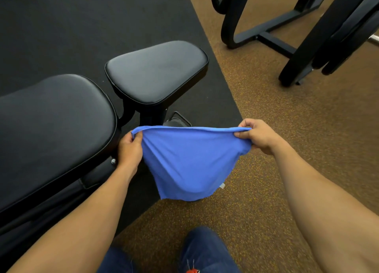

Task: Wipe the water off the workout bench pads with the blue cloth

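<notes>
The blue cloth (188, 159) hangs spread out in the air between my hands, to the right of the bench. My left hand (129, 149) pinches its upper left corner, close to the edge of the large black back pad (51, 125). My right hand (258, 135) pinches the upper right corner over the brown floor. The smaller black seat pad (158, 71) lies beyond the cloth, with faint dull marks on its shiny top. Neither pad is touched by the cloth.
The bench stands on a black rubber mat (82, 26); speckled brown flooring (287, 149) fills the right side. A black machine frame (297, 36) stands at the upper right. My knees in blue jeans (205, 250) show at the bottom.
</notes>
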Available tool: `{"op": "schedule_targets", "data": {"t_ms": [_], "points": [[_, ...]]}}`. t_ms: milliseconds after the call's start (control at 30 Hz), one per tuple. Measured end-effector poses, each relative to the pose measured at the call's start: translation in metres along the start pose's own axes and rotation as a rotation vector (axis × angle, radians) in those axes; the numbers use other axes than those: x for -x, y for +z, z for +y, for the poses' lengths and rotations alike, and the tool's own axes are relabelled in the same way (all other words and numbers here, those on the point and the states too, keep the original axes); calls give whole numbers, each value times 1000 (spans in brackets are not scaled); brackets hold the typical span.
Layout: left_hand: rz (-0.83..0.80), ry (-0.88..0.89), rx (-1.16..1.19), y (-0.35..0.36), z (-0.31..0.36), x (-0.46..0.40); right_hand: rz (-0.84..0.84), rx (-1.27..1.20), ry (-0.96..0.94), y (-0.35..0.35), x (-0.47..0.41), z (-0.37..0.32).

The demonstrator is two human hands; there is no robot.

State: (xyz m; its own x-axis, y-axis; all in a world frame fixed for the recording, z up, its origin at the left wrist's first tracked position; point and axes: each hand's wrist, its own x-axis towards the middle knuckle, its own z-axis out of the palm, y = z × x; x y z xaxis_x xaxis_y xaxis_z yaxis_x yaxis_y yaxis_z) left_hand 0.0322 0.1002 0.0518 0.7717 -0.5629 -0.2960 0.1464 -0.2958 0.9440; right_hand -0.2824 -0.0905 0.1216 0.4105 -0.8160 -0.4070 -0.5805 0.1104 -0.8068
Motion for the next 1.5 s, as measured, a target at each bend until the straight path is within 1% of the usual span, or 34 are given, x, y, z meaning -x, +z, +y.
{"op": "schedule_targets", "data": {"t_ms": [200,300,433,567,633,700,767,833,900,1000,1067,1100,1200,1267,1367,1400,1500], "points": [[95,-11,-18,21,-1,-14,104,-22,8,5,-28,2],[88,-45,-71,27,-8,-26,193,32,17,13,-46,13],[104,-114,-189,30,-14,-41,263,131,43,24,-64,25],[115,-232,-223,34,-20,-57,295,172,97,34,-79,32],[124,-336,-176,36,-23,-63,295,190,116,38,-85,36],[117,-432,-52,40,-23,-64,290,210,144,42,-90,40],[46,-501,93,44,-24,-61,292,232,175,46,-94,46],[-29,-541,155,47,-23,-54,297,258,210,51,-97,50],[-39,-521,107,50,-31,-53,285,314,243,57,-97,51],[-51,-434,-112,53,-40,-42,270,372,229,70,-93,49],[-119,-321,-221,57,-44,-32,237,384,120,81,-86,43],[-169,-269,-247,59,-43,-24,194,381,51,88,-83,39],[-330,-83,-362,65,-40,-6,1,420,-140,109,-69,24],[-420,60,-485,67,-39,4,-88,465,-267,120,-64,17],[-404,221,-723,68,-32,17,-142,629,-394,136,-54,14],[-398,245,-773,68,-30,20,-141,686,-425,141,-52,17],[-411,211,-822,70,-24,32,-98,831,-462,146,-41,10]]}}
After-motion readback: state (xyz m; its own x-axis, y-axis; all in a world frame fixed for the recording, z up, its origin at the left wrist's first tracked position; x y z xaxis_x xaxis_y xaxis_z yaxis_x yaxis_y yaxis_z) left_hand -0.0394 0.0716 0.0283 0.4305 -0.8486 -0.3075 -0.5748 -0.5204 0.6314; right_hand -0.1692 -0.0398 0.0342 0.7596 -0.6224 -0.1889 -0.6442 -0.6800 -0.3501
